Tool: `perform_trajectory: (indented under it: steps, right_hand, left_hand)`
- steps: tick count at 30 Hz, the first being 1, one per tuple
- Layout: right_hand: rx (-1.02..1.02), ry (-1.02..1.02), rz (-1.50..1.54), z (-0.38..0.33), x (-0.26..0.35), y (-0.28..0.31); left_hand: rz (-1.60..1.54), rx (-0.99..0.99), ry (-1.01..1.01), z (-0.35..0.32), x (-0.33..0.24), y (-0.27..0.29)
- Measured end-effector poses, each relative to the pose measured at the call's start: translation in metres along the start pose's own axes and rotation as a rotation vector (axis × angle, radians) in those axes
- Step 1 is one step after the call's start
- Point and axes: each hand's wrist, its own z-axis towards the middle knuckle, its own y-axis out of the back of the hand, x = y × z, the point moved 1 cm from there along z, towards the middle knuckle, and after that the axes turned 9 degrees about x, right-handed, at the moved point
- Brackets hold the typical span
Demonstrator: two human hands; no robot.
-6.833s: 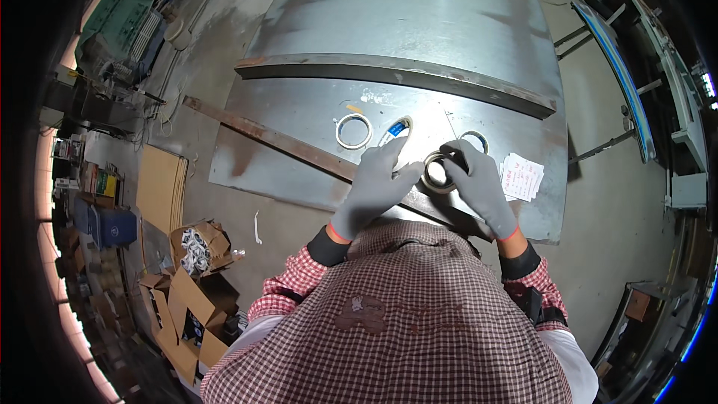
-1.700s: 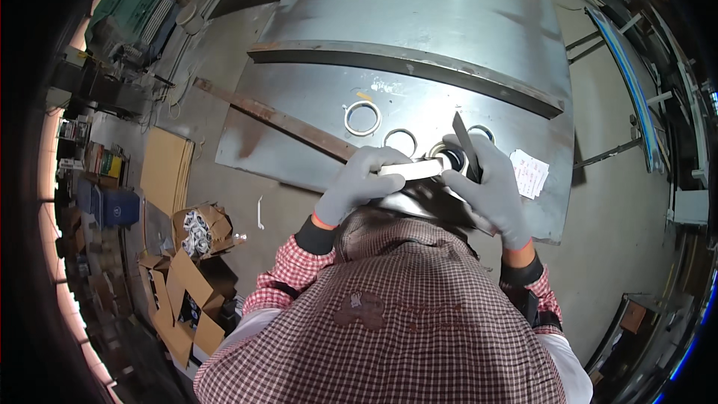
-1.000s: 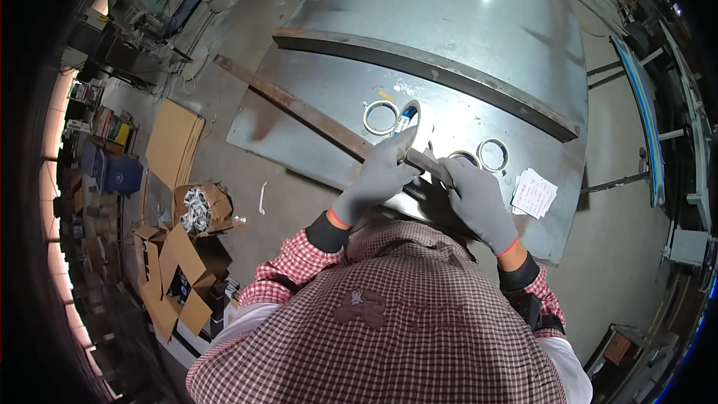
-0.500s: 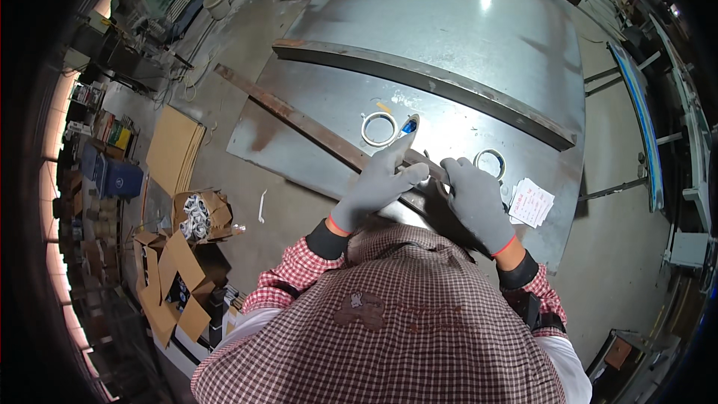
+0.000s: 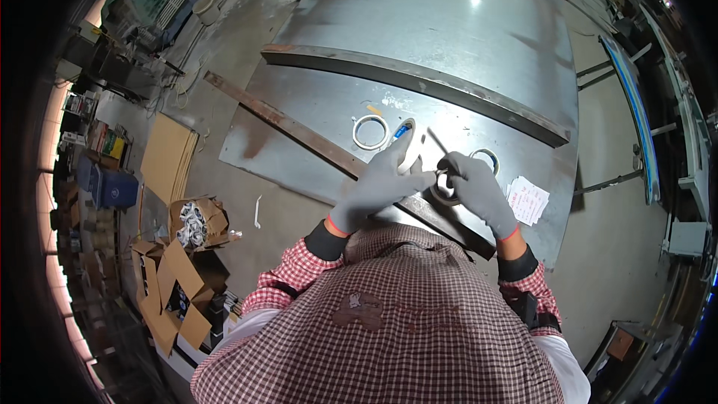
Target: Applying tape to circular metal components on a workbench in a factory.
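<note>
My left hand point(image 5: 370, 185), in a grey glove, has its fingers around a white roll of tape point(image 5: 411, 155) seen nearly edge-on, with something blue point(image 5: 404, 129) by its upper end. The gloved right hand point(image 5: 476, 193) is closed on a thin dark strip point(image 5: 437, 141) that points up and away. Below its fingertips shows a dark ring-shaped thing point(image 5: 446, 193), partly hidden. Both hands are close together above a long steel bar point(image 5: 329, 151) lying slantwise. Another tape roll point(image 5: 370, 132) lies left of them, and a further roll point(image 5: 488, 155) is half hidden behind the right hand.
Metal sheet point(image 5: 419, 0) forms the broad work surface. Across it runs a thick steel beam point(image 5: 419, 84). White paper notes point(image 5: 528, 200) lie at the right. Open cardboard boxes point(image 5: 173, 284), flat cardboard point(image 5: 168, 157) and a blue bin point(image 5: 120, 185) stand at the left.
The dark strip, lying between both hands before, now points upward from my right hand. The ring-shaped thing under the right fingers has come into view. My view has shifted slightly.
</note>
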Motion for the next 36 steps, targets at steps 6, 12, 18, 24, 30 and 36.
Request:
perform_trajectory:
  steps: [6,12,18,24,30,36]
  right_hand:
    - [-0.033,0.029,-0.246,-0.008,0.019,-0.009]
    - [-0.131,0.029,-0.522,-0.013,0.024,-0.011]
    - [-0.113,-0.014,-0.558,-0.012,0.018,-0.019]
    - [-0.366,-0.001,0.115,-0.004,0.028,-0.002]
    - [-0.437,0.161,0.125,0.003,0.047,-0.015]
    - [-0.422,0.139,-0.363,0.002,0.05,-0.016]
  left_hand:
    - [0.099,0.002,-0.073,0.004,0.002,0.004]
    - [0.282,-0.075,-0.16,0.007,0.017,0.008]
    - [0.165,0.042,0.06,-0.003,0.0,0.008]
    - [0.395,-0.109,-0.139,0.002,0.018,0.004]
    - [0.53,-0.058,-0.021,0.004,-0.003,-0.009]
    - [1.07,-0.172,-0.481,0.008,0.021,-0.015]
